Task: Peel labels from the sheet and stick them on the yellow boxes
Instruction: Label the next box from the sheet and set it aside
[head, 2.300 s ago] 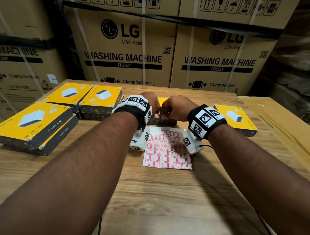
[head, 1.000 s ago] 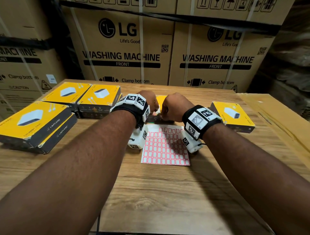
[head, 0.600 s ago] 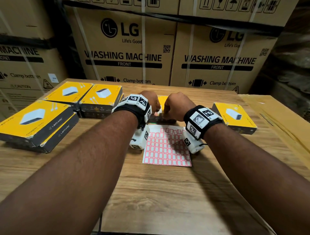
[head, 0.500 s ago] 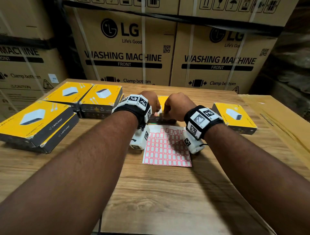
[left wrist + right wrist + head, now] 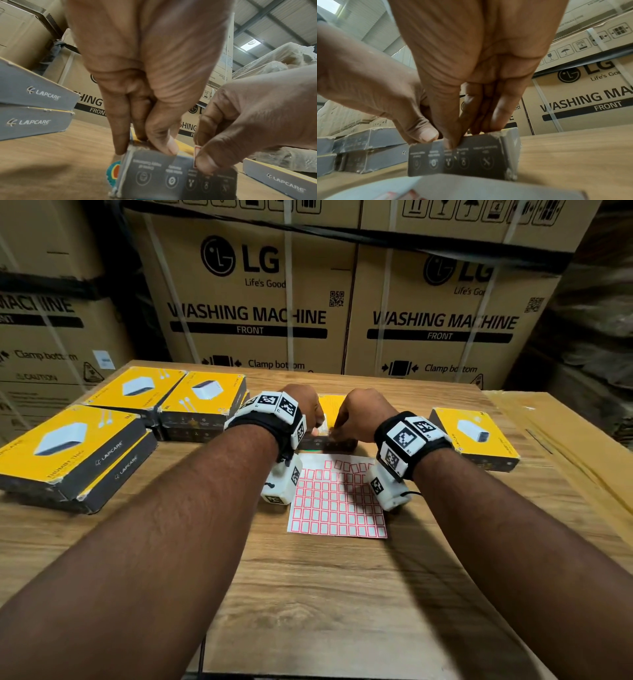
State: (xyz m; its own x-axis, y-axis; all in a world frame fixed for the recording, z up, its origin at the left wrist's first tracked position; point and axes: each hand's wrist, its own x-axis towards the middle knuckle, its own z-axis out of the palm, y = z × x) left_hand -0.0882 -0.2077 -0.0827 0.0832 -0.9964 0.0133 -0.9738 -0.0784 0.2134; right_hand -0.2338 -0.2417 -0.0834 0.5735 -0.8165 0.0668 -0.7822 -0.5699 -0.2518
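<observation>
A yellow box [image 5: 330,405] with dark grey sides [image 5: 163,174] lies mid-table, just beyond the label sheet [image 5: 337,508]. My left hand [image 5: 310,414] grips its near left corner, thumb on the front face and fingers on top [image 5: 145,143]. My right hand [image 5: 352,419] is at the near edge beside it [image 5: 469,135]. It pinches a small white red-bordered label [image 5: 197,149] against that edge between thumb and fingers. The sheet is white with rows of red-bordered labels, and a few spots at its far left are bare.
More yellow boxes lie around: a stack of two at the left [image 5: 68,446], two at the back left [image 5: 205,395] and one at the right [image 5: 476,436]. Big LG cartons [image 5: 250,302] wall off the back of the wooden table [image 5: 342,594].
Both hands stay on the middle box. Since the earliest frame the right hand has edged slightly toward the left hand; the sheet and other boxes have not moved.
</observation>
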